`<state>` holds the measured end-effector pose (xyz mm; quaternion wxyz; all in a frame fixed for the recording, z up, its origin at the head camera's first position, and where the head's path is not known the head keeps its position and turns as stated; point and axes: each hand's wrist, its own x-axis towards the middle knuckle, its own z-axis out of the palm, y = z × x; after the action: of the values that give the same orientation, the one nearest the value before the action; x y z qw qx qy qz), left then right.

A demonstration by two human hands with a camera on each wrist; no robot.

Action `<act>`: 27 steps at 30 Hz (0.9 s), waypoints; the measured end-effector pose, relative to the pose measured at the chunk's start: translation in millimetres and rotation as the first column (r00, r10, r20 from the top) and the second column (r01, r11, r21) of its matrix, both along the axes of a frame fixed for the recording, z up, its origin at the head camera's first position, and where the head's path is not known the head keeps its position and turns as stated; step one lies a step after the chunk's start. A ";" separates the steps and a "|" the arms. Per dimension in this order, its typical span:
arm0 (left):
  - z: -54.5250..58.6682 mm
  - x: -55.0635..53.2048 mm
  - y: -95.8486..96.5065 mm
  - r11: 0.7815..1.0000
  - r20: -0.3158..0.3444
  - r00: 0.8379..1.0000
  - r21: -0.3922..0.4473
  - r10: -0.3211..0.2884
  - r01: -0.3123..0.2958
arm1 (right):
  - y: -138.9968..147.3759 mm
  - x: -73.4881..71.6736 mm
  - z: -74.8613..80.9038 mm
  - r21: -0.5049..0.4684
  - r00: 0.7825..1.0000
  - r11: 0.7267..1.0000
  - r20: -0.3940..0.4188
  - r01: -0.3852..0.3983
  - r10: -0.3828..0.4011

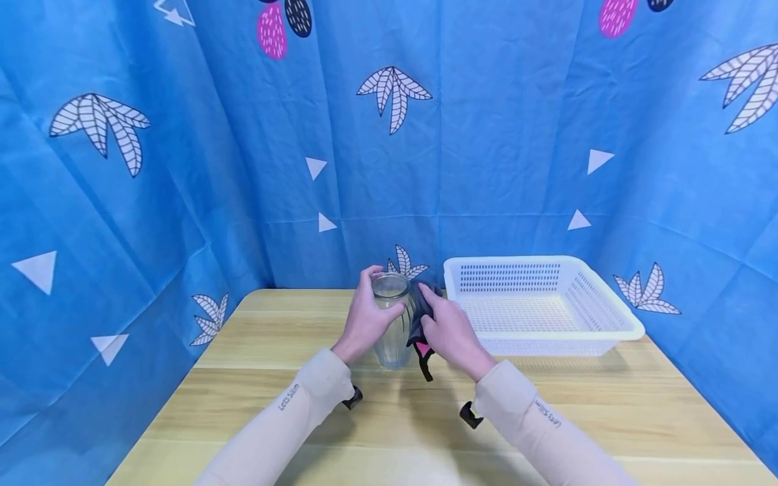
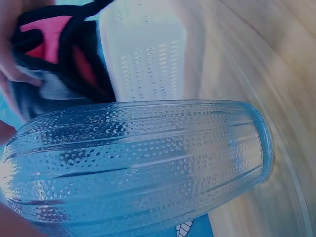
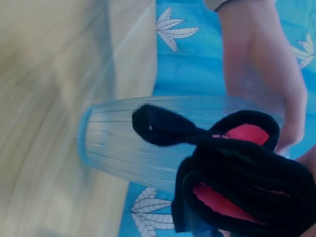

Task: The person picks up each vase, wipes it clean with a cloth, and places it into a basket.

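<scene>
Blue cloth backdrop, wood table (image 1: 255,405). Jar (image 1: 392,324) stands at centre, left hand (image 1: 367,317) wrapped round its side. Right hand (image 1: 446,327) pinches cloth (image 1: 419,317) against the jar at 3 o'clock. Keep the jar braced, wipe in short strokes. Basket (image 1: 608,304) sits at 2.

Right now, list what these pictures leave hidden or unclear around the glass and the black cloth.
- Glass vase contents: head view too small; the wrist views are blurred.
- Black and pink cloth: head view, the right hand covers most of it; its shape is unclear.
- Left hand fingertips: behind the vase in the head view.
- White basket: left wrist view, cut off by the vase and cloth.
</scene>
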<state>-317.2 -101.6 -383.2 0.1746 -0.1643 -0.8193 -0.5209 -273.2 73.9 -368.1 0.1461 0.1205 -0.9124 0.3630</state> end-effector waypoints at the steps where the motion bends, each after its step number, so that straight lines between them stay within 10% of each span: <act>1: 0.0 -0.4 0.2 1.000 0.000 1.000 -0.003 0.000 0.000 | -0.2 1.2 2.4 -0.012 1.000 1.000 -0.018 0.000 -0.001; 11: -0.2 -5.5 0.9 0.999 -0.020 1.000 0.035 -0.023 0.024 | -3.2 -4.5 -4.9 0.083 0.999 0.997 0.046 -0.012 0.008; 27: -5.7 -5.4 0.2 0.999 0.007 1.000 0.032 0.000 0.000 | -1.5 -15.1 -63.8 0.068 0.939 0.986 0.320 -0.154 0.125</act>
<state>-322.6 -101.4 -388.8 0.1742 -0.1597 -0.8115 -0.5344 -288.3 72.4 -431.9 -0.0330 0.1323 -0.9288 0.3445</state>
